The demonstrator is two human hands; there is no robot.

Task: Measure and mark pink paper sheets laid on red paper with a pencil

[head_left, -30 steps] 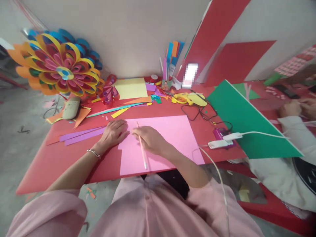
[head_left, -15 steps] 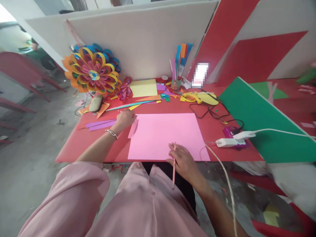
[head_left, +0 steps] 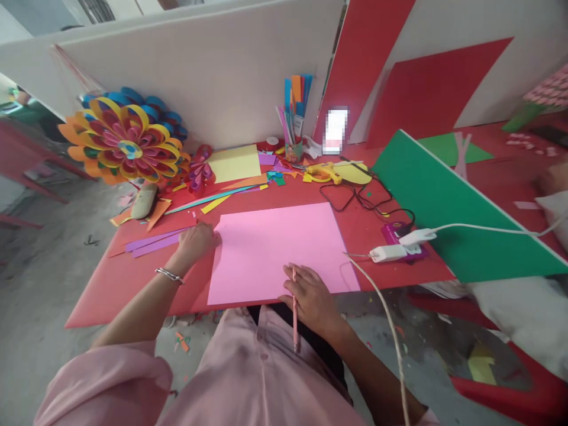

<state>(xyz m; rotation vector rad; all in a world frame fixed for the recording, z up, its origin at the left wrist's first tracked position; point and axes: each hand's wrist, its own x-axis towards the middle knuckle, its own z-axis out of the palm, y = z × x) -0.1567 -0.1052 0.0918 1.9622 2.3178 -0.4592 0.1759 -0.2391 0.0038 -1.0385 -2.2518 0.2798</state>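
Observation:
A large sheet of pink paper point(head_left: 266, 245) lies flat at the front of the red table point(head_left: 133, 284). My left hand point(head_left: 198, 241) is at its left edge, fingers curled in with the fingertips against the paper; whatever they pinch is hidden. Over the sheet's front edge rests my right hand point(head_left: 313, 299), holding a pink pencil point(head_left: 295, 319) between the fingers, its lower end pointing towards my body. Purple paper strips point(head_left: 153, 242) lie just left of my left hand.
Behind the sheet are yellow scissors point(head_left: 326, 173), a pale yellow sheet point(head_left: 235, 163) and paper scraps. A paper flower point(head_left: 128, 148) stands back left. To the right are white plugs point(head_left: 390, 253), a cord point(head_left: 390, 313) and a green board point(head_left: 444, 207).
The view has swung right, so the table sits farther left. The narrow pink strip that jutted out by my left hand no longer shows separately. My right hand keeps the pencil.

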